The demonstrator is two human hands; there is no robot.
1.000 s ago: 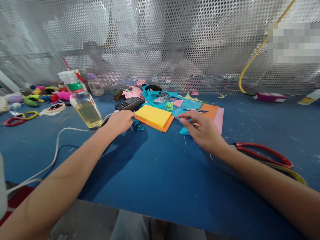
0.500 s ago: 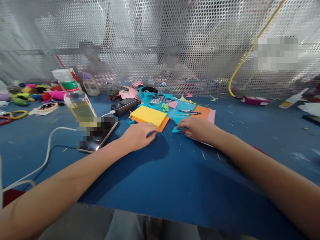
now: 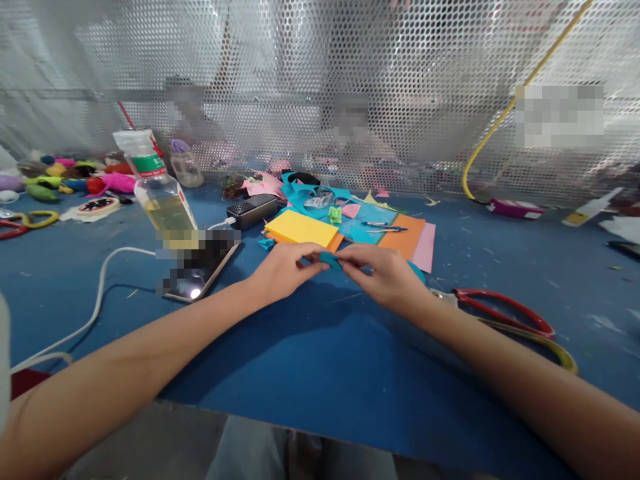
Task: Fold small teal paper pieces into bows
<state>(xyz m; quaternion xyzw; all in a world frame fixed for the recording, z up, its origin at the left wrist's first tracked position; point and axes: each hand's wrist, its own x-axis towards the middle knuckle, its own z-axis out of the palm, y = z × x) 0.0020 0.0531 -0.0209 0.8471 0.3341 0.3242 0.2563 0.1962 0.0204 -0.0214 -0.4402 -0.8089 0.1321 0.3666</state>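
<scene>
A small blue paper piece (image 3: 330,260) is pinched between both hands above the blue table. My left hand (image 3: 290,270) grips its left side with thumb and fingers. On its right side, my right hand (image 3: 383,273) holds it in a pinch. Just behind my left hand lies a stack of yellow paper (image 3: 303,229) on orange sheets. Orange paper (image 3: 403,233) and pink paper (image 3: 425,248) lie behind my right hand. Scissors (image 3: 505,310) with red and yellow handles rest partly under my right forearm. More blue paper shows beside my right wrist.
At the left stand a tilted bottle (image 3: 163,200), a phone (image 3: 205,270) with a white cable, and a black box (image 3: 255,211). Paper scraps and a pen (image 3: 385,227) lie at the back. A perforated metal screen (image 3: 300,80) rises behind the table.
My hands have come together, and the blue piece near my right fingertips is now held up between them. My right hand moved left, and the scissors came into fuller view.
</scene>
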